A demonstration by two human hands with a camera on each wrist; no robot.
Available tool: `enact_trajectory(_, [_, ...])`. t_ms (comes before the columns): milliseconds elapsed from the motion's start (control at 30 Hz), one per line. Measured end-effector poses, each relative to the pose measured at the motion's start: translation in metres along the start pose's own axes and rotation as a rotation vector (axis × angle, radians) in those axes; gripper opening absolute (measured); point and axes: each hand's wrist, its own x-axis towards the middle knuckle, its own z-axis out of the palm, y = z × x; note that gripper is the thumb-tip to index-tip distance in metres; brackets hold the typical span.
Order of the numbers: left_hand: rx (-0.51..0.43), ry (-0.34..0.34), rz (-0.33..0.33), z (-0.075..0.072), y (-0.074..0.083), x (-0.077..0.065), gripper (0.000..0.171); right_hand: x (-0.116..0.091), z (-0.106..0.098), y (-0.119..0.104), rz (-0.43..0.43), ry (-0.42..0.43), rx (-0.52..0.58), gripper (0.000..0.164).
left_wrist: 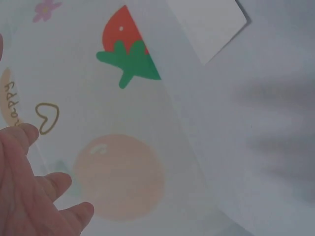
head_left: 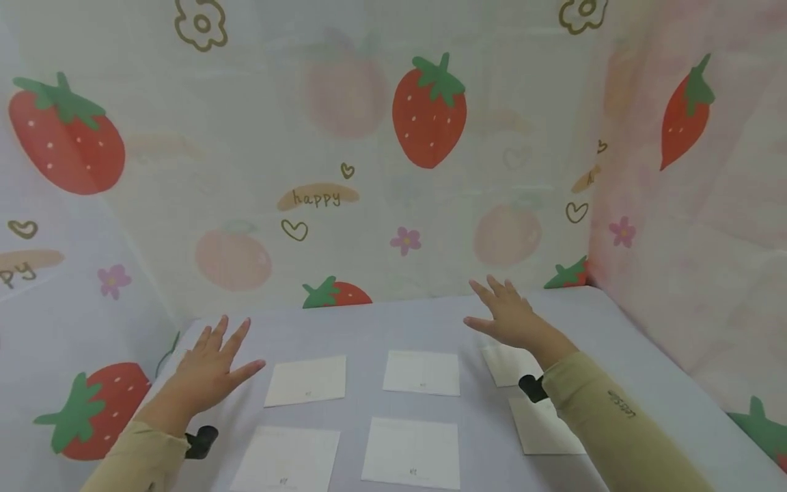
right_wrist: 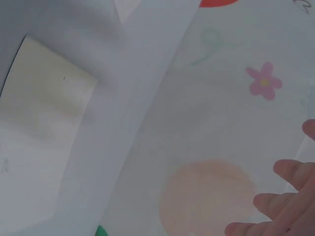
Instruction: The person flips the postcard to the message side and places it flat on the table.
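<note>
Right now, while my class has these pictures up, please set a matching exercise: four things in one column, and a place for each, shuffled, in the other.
Things
1. Left hand
2. White cards
3. Right hand
4. The word "happy"

Places
A. On a pale orange patch
B. At the right of the head view, fingers spread
C. Flat on the table, in two rows
D. At the left of the head view, fingers spread

Pairs: 1-D, 2-C, 3-B, 4-A

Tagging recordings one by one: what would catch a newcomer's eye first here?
The bold red strawberry on the back wall, upper middle of the head view. Lower down, the left hand and right hand are held spread over a pale table, where six white cards lie in two rows.
</note>
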Motion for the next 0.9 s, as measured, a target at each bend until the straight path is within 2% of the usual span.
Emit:
enact_trajectory(233, [-0.178, -0.006, -0.005, 0.007, -0.001, 0.002, 0.091, 0.016, 0.018, -0.016, -0.031, -0.03, 0.244, 0.076])
enact_trajectory(400, [-0.219, 0.006, -0.037, 0.013, -0.004, 0.008, 0.089, 0.029, 0.035, -0.029, -0.024, -0.029, 0.365, 0.072])
enact_trajectory(667, [-0.322, -0.012, -0.13, 0.022, -0.013, 0.013, 0.087, 0.047, 0.069, -0.059, 0.122, -0.056, 0.61, 0.064])
enact_trajectory(900, [-0.392, -0.064, -0.173, 0.03, -0.017, 0.015, 0.083, 0.053, 0.089, -0.088, 0.144, -0.088, 0.779, 0.06])
